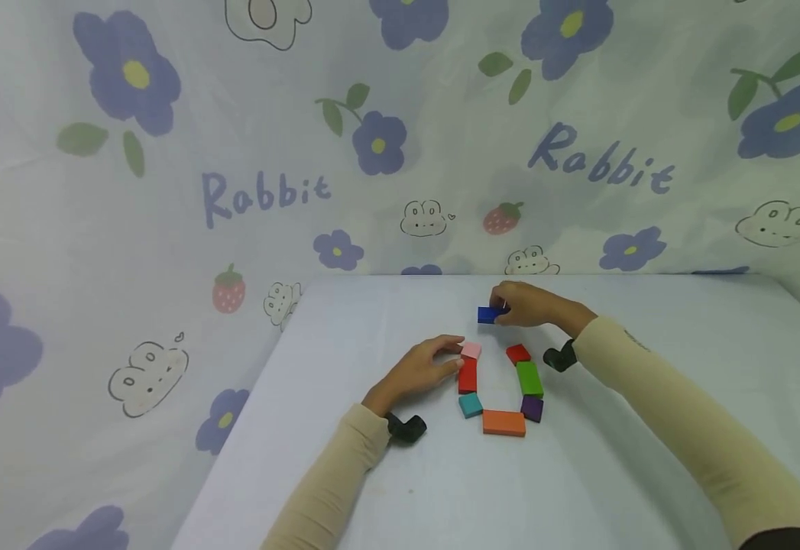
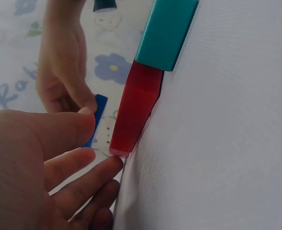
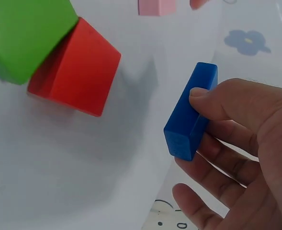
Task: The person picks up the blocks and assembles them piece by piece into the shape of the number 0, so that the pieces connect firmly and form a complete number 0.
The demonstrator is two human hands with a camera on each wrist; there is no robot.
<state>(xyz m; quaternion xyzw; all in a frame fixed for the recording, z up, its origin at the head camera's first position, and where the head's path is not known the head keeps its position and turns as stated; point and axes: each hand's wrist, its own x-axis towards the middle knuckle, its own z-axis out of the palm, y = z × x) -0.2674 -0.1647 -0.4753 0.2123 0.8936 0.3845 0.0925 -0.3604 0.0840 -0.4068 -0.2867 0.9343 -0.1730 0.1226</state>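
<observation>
A blue block (image 3: 189, 112) is pinched between the thumb and fingers of my right hand (image 1: 525, 304), beyond the far end of a ring of blocks. My left hand (image 1: 424, 365) is beside the ring's left side, fingers spread apart with nothing between them. Its fingertips are right by the pink block (image 1: 471, 350) and the long red block (image 1: 468, 376). Below these lies a teal block (image 1: 471, 405). An orange block (image 1: 504, 423) forms the near end. Up the right side run a purple block (image 1: 532, 408), a green block (image 1: 529, 379) and a small red block (image 1: 519, 354).
The blocks lie on a white table (image 1: 400, 489). Behind and left of it hangs a cloth (image 1: 427, 92) printed with flowers and rabbits. Black wrist cameras are worn near both sleeves (image 1: 331, 481).
</observation>
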